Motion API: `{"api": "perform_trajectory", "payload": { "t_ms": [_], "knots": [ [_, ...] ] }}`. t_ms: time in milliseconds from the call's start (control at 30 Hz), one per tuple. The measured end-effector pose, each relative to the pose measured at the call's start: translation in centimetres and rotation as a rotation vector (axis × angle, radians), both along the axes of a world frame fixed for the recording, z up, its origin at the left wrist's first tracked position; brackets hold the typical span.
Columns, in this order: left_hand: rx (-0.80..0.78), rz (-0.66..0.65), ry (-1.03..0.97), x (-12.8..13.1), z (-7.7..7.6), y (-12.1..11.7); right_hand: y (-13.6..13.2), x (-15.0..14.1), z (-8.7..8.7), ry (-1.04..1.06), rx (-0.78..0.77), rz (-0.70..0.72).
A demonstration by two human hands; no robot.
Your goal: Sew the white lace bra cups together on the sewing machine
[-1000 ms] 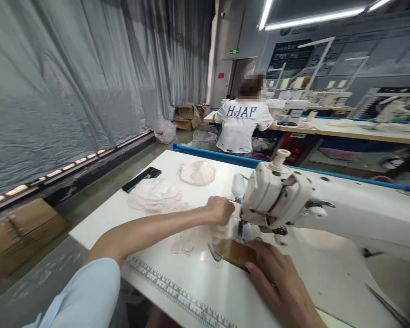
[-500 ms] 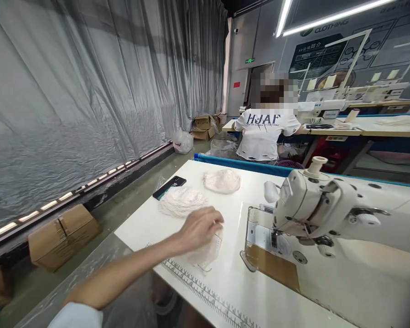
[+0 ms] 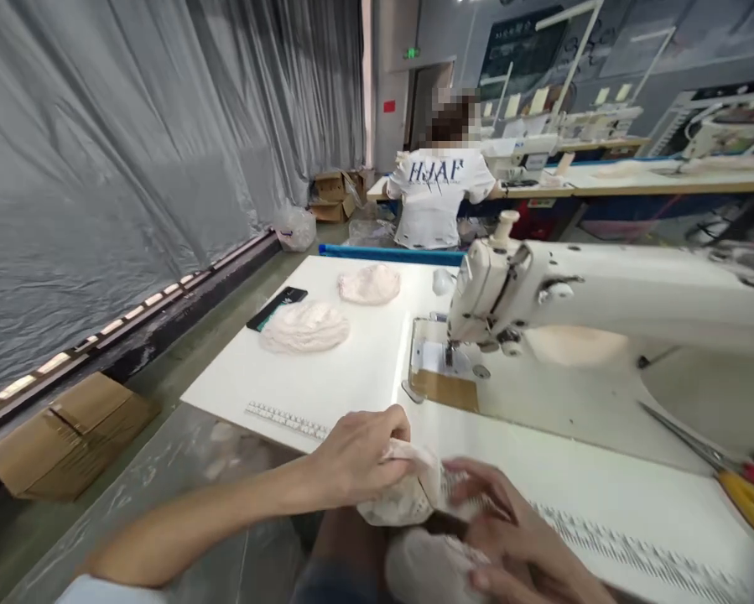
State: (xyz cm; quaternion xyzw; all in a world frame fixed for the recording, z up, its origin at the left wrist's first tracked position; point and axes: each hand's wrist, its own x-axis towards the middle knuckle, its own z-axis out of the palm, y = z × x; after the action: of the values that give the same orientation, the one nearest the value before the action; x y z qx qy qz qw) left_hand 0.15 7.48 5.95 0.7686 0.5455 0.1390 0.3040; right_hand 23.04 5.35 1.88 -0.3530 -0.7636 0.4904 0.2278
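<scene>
While the left hand (image 3: 361, 457) pinches a pale cloth piece (image 3: 408, 486) at the table's (image 3: 351, 369) near edge, the right hand (image 3: 508, 528) curls beside it, its blurred grip impossible to tell.

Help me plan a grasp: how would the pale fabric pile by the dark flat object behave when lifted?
The pale fabric pile is probably floppy, given its wrinkled surface and soft, uneven edge. It looks layered, so a shallow pinch might lift only part. It lies low and broad, so it seems unlikely to roll.
</scene>
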Motion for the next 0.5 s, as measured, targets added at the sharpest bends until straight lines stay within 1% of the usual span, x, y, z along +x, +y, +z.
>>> {"api": "perform_trajectory", "payload": {
  "t_ms": [67, 100, 167, 233, 300, 333, 400, 433, 500],
  "knots": [
    [-0.209, -0.022, -0.227, 0.2, 0.2, -1.8, -0.5, -0.4, -0.4, 0.070, -0.033, 0.061],
    [-0.304, -0.025, -0.330, 0.2, 0.0, -2.6, -0.8, -0.4, -0.5, 0.083, -0.060, 0.110],
    [-0.487, 0.003, -0.520, 0.2, -1.0, -4.0, -1.5, -0.4, -0.8, 0.051, -0.096, 0.181],
    [-0.722, 0.097, -0.738, 0.2, -2.7, -5.4, -2.4, -0.1, -0.9, -0.037, -0.099, 0.214],
    [-0.964, 0.262, -0.958, 0.4, -4.5, -7.0, -3.3, 0.4, -1.0, -0.121, -0.058, 0.246],
    [-1.066, 0.354, -1.036, 0.6, -5.4, -7.7, -3.6, 0.5, -1.1, -0.157, -0.027, 0.274],
    [-1.197, 0.490, -1.093, 1.0, -6.9, -9.1, -4.2, 0.8, -1.3, -0.214, 0.045, 0.334],
    [-1.237, 0.521, -1.082, 1.1, -7.5, -9.6, -4.4, 0.8, -1.4, -0.241, 0.074, 0.356],
    [-1.279, 0.520, -1.037, 1.4, -8.5, -10.4, -4.6, 0.9, -1.6, -0.286, 0.107, 0.373]
  ]
}}
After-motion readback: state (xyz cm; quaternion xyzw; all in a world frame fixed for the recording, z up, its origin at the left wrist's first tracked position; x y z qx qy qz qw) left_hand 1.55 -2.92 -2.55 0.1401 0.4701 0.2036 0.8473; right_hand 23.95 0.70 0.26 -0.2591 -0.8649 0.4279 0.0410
